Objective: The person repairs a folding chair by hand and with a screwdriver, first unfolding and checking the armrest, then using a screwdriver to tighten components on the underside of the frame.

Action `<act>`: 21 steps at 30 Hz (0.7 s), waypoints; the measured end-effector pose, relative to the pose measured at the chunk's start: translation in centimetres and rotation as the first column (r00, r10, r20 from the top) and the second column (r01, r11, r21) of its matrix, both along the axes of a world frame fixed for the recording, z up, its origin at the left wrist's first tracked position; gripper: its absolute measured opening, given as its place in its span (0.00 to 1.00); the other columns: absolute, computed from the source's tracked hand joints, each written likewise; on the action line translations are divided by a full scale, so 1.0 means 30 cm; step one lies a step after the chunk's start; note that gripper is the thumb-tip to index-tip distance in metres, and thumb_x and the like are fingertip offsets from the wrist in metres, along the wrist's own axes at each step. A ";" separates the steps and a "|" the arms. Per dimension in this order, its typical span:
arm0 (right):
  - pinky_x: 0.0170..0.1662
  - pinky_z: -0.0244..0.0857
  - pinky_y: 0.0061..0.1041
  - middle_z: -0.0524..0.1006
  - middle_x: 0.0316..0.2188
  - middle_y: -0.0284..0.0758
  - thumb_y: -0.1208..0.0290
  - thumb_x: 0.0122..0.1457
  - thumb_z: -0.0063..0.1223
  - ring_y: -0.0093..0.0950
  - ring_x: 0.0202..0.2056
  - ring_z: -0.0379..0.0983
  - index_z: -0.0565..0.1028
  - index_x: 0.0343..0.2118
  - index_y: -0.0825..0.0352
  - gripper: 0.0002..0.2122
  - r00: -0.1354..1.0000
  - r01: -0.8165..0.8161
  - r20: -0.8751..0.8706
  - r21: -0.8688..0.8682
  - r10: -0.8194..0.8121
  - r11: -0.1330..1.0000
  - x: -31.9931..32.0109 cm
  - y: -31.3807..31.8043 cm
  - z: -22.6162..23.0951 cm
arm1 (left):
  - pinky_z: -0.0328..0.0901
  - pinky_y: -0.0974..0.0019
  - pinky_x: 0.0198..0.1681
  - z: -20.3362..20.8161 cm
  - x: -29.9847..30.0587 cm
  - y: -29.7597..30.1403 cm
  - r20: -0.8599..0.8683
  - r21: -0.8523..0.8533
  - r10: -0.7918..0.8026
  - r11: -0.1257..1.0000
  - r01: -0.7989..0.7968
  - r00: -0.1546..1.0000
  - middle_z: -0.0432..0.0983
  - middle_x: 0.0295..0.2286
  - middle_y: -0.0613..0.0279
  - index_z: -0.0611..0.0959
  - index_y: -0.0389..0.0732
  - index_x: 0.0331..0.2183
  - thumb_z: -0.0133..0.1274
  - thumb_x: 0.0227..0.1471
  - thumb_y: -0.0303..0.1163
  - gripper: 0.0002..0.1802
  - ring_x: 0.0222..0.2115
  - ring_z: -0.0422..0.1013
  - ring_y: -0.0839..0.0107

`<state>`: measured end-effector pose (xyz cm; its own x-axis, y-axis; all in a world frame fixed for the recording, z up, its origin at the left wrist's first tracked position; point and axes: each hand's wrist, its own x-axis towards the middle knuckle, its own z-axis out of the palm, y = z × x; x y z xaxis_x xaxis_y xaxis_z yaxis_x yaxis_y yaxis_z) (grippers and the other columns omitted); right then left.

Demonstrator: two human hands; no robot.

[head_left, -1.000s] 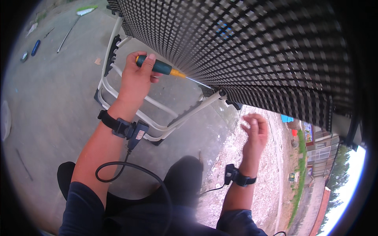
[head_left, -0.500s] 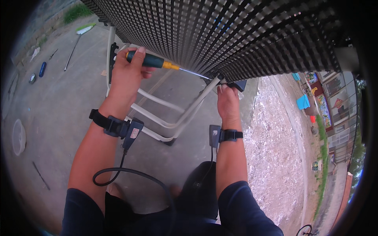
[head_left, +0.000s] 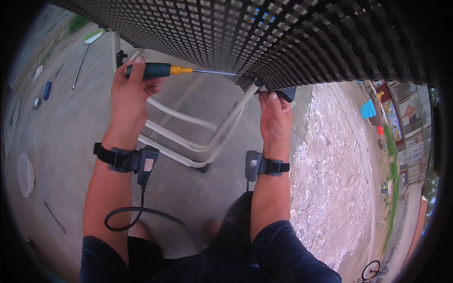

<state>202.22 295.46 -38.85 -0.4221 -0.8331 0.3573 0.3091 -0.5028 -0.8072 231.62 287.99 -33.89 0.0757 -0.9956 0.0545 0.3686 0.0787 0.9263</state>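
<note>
Clamped the left grip (head_left: 128,96) round the smooth green-and-yellow handle of a screwdriver (head_left: 179,70), above the concrete floor (head_left: 75,122). Pointed its slim, shiny shaft at the upper end of a cream tubular frame (head_left: 242,104), by the bottom edge of a black woven panel (head_left: 203,35) cut off above. Lost the tip in shadow there. Held the right grip (head_left: 275,115) at a dark angular block (head_left: 288,94); could not tell whether pinched together. Saw a pale basin (head_left: 26,174) near the floor's left edge.

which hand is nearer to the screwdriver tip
Right. The right hand is just below and to the right of the screwdriver tip in the picture; the left hand is farther off to the left, holding the handle.
</note>
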 end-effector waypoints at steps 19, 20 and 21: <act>0.52 0.64 0.31 0.77 0.40 0.30 0.72 0.60 0.53 0.23 0.43 0.72 0.73 0.40 0.64 0.07 0.938 0.185 0.303 -0.032 -0.167 0.982 0.075 0.002 0.003 | 0.67 0.71 0.33 -0.002 -0.019 0.016 -0.007 0.032 -0.045 0.998 0.045 0.999 0.77 0.33 0.58 0.69 0.37 0.43 0.50 0.59 0.41 0.18 0.32 0.76 0.69; 0.52 0.64 0.31 0.77 0.40 0.30 0.72 0.60 0.53 0.23 0.43 0.72 0.73 0.40 0.64 0.07 0.938 0.183 0.305 -0.039 -0.163 0.982 0.073 -0.002 0.008 | 0.67 0.70 0.33 0.000 -0.017 0.014 -0.014 0.037 -0.050 0.998 0.050 0.999 0.77 0.33 0.58 0.69 0.38 0.43 0.50 0.59 0.40 0.18 0.32 0.76 0.69; 0.52 0.64 0.31 0.77 0.40 0.30 0.73 0.60 0.53 0.23 0.43 0.72 0.73 0.40 0.65 0.07 0.936 0.198 0.303 -0.038 -0.178 0.979 0.071 0.000 0.000 | 0.67 0.70 0.33 -0.001 -0.022 0.018 -0.007 0.037 -0.050 0.998 0.051 0.999 0.77 0.33 0.58 0.69 0.38 0.43 0.50 0.59 0.40 0.18 0.32 0.76 0.69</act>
